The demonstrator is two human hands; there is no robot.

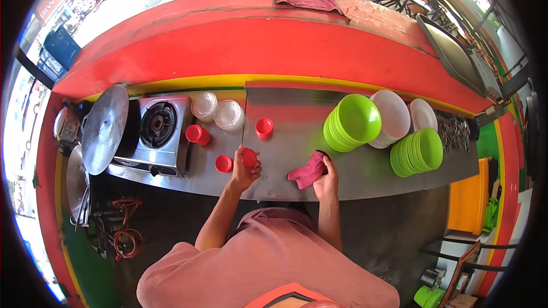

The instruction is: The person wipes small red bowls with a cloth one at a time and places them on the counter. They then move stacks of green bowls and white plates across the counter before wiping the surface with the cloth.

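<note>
My left hand (245, 172) is closed around a small red cup (249, 158), held just above the steel counter. In my right hand (327, 179) is a bunched dark-pink cloth (309, 172), which hangs out toward the left. A second red cup (224, 163) stands on the counter just left of my left hand. Farther back are another red cup (264, 128) and, beside the stove, a red cup or short stack of cups (197, 135). The cloth and the held cup are apart.
A gas stove (158, 128) and a large metal lid (105, 129) occupy the left. Clear plastic containers (229, 115) stand near the wall. To the right are stacked green bowls (351, 122), more green bowls (416, 152), white bowls (390, 117) and cutlery (457, 132). A red ledge (240, 45) rises behind.
</note>
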